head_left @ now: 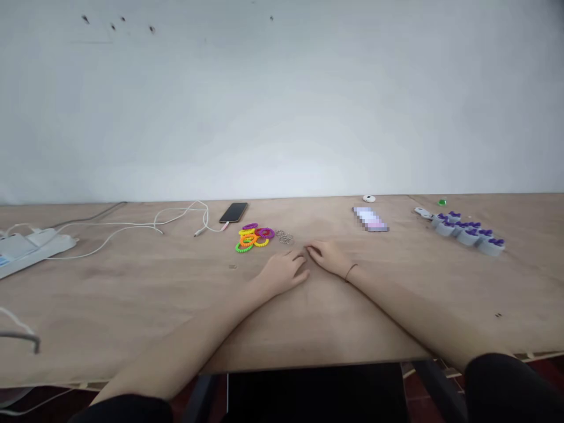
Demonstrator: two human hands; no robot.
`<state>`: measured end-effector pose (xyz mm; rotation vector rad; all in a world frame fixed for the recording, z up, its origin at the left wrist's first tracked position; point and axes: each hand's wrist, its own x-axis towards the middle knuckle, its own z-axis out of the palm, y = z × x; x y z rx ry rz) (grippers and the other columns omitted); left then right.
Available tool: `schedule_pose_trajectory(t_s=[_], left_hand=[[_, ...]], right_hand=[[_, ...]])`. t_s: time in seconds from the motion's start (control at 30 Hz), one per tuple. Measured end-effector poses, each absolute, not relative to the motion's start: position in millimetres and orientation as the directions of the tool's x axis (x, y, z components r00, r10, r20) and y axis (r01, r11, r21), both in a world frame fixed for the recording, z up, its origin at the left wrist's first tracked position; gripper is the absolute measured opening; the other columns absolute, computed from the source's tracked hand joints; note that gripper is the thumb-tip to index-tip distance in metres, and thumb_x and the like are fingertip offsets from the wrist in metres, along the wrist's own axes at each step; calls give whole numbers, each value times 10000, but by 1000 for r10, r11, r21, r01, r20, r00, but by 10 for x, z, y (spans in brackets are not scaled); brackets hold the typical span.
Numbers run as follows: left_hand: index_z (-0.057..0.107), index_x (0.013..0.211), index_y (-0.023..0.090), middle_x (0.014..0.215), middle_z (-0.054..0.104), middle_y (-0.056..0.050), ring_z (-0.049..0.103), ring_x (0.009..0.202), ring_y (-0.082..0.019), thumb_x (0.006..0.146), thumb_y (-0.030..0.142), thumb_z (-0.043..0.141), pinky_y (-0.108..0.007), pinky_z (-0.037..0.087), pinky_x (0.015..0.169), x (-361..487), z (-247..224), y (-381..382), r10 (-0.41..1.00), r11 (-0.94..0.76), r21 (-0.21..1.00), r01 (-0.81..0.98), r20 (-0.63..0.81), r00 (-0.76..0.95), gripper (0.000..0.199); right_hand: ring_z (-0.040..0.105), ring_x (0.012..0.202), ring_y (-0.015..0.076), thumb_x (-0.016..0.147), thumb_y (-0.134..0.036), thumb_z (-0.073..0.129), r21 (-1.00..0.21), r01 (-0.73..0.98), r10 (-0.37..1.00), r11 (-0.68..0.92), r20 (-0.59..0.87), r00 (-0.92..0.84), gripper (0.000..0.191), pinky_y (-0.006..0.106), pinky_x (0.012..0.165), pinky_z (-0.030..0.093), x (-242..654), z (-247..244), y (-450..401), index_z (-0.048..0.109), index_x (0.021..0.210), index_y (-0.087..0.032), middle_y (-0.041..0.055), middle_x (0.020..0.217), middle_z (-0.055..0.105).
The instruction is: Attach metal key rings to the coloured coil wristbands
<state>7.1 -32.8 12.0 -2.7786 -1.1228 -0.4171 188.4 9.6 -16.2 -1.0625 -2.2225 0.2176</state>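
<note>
Both hands rest on the wooden table [379, 329], close together but apart. My left hand [282, 271] lies palm down with its thumb and fingers apart, holding nothing. Beside it, my right hand [328, 257] lies on the wood, fingers loosely stretched and nothing seen in them; a thin cord circles that wrist. Just beyond my left hand is a loose pile of coiled spiral bands [249, 239] in purple, yellow, orange, red and green. Several small metal rings [286, 238] lie to the right of the pile, near the fingertips of both hands.
At the back, a black phone [234, 212] is plugged into a white cable. A pixelated phone-like slab [371, 218] and a white oval object [369, 199] lie right of centre. Grey-white pots with purple tops [467, 236] stand farther right. A power strip [37, 249] sits left.
</note>
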Motion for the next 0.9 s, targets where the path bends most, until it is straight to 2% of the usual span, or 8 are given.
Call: schedule_pose_trajectory(t_s=[0.1, 0.2, 0.4, 0.53, 0.63, 0.7, 0.8, 0.9], left_hand=[[614, 958, 161, 965, 601, -89, 561, 859, -201, 850, 345, 402, -328, 439, 757, 99, 131, -352, 635, -729, -76, 680, 296, 714, 301], [617, 914, 157, 911, 600, -84, 547, 863, -194, 850, 313, 404, -316, 429, 764, 101, 129, -345, 593, -756, -105, 645, 305, 745, 271], [620, 897, 174, 904, 602, -70, 544, 865, -189, 835, 297, 433, -311, 420, 775, 95, 125, -349, 576, -779, -51, 625, 339, 744, 232], [600, 836, 186, 852, 615, -40, 565, 784, -164, 822, 262, 436, -284, 440, 718, 68, 120, -304, 698, -701, 200, 685, 392, 599, 181], [572, 912, 181, 842, 629, -30, 578, 724, -151, 818, 244, 421, -278, 463, 672, 2, 104, -198, 850, -505, 468, 726, 415, 324, 189], [549, 1026, 179, 947, 639, -39, 597, 802, -154, 809, 240, 434, -289, 476, 736, -47, 96, -128, 898, -418, 610, 674, 388, 207, 253], [542, 1114, 197, 1101, 617, -37, 576, 980, -171, 802, 260, 463, -322, 444, 885, -71, 101, -89, 920, -392, 736, 552, 309, 242, 328], [596, 1070, 195, 1118, 620, -32, 552, 1049, -190, 815, 281, 456, -351, 416, 944, -5, 119, -146, 879, -404, 836, 371, 243, 410, 303]], right_hand=[[591, 837, 141, 849, -156, 424, -380, 646, 738, 663, 479, -476, 235, 251, 732, 434, 1758, -168, 298, 603, 1001, -178, 48, 967, 652], [578, 761, 131, 861, -213, 436, -269, 662, 702, 699, 433, -566, 205, 228, 659, 405, 1629, -118, 446, 613, 962, -190, 42, 915, 648], [515, 647, 120, 852, -213, 445, -69, 683, 650, 727, 391, -652, 201, 226, 582, 334, 1510, -32, 568, 609, 744, -169, 52, 792, 616], [505, 654, 120, 832, -199, 464, -116, 669, 637, 734, 458, -620, 153, 223, 589, 335, 1573, -67, 515, 590, 752, -164, 51, 784, 607], [507, 628, 108, 822, -193, 464, -264, 642, 662, 720, 540, -520, 122, 210, 579, 347, 1652, -111, 375, 582, 811, -166, 26, 741, 606], [516, 614, 100, 812, -192, 466, -354, 607, 677, 711, 578, -456, 119, 203, 579, 360, 1689, -133, 245, 578, 842, -167, 12, 724, 608], [532, 602, 95, 803, -204, 471, -392, 578, 668, 716, 625, -404, 121, 198, 578, 372, 1709, -139, 35, 579, 846, -171, 8, 719, 617], [520, 552, 95, 806, -219, 463, -312, 618, 632, 722, 662, -404, 121, 204, 550, 358, 1729, -114, -139, 575, 827, -176, 2, 667, 611]])
